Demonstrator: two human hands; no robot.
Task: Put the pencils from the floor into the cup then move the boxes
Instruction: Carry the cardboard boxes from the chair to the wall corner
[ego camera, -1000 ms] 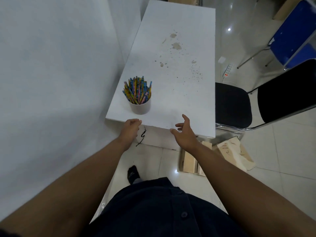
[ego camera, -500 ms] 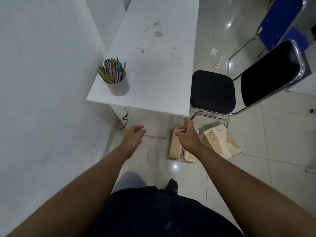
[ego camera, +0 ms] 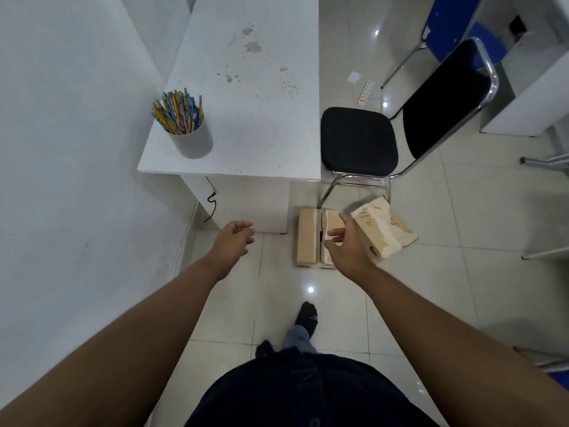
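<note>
A white cup [ego camera: 194,142] full of colourful pencils [ego camera: 178,114] stands on the near left corner of the white table [ego camera: 261,118]. Two cardboard boxes lie on the tiled floor below the table's near edge: a flat one [ego camera: 308,238] with its flaps up, and a tilted one [ego camera: 385,229] with black marks leaning beside it on the right. My right hand [ego camera: 346,241] hovers over the flat box with loosely spread fingers, holding nothing. My left hand [ego camera: 234,237] hangs over the floor left of the boxes, fingers loosely curled and empty.
A black chair [ego camera: 358,140] with chrome legs stands right of the table, just behind the boxes. A blue chair [ego camera: 452,23] and a power strip [ego camera: 365,93] are farther back. A white wall [ego camera: 77,149] runs along the left. A black cable [ego camera: 211,198] dangles under the table.
Both hands have dropped from the table's near edge down toward the floor. My right hand now sits over the flat box. The view has pulled back and tilted down.
</note>
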